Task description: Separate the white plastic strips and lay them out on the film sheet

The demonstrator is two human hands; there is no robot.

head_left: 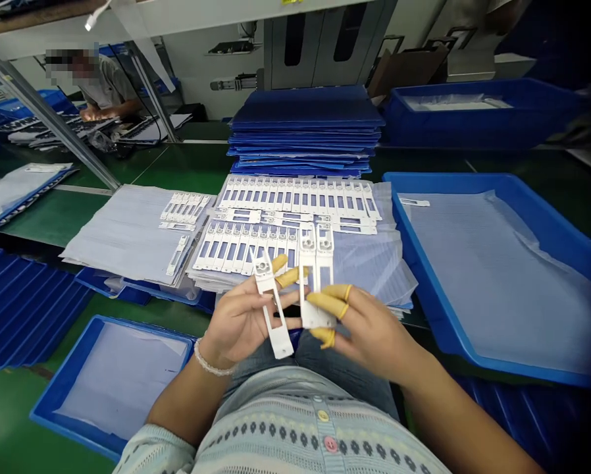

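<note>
Head camera view: at lower centre of the frame, the left hand (233,324) pinches 1 slotted white strip (280,341), tilted, thumb against fingers. Close to its right, the right hand (379,336) holds 2 strips (311,317) side by side, lengthwise up the frame, fingers narrowed. More rows (278,185) lie beyond.

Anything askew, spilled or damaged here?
Mildly odd: one white part lies alone in the right-hand blue tray, while most other parts sit in rows on the sheets. No spill or damage is visible.
</note>
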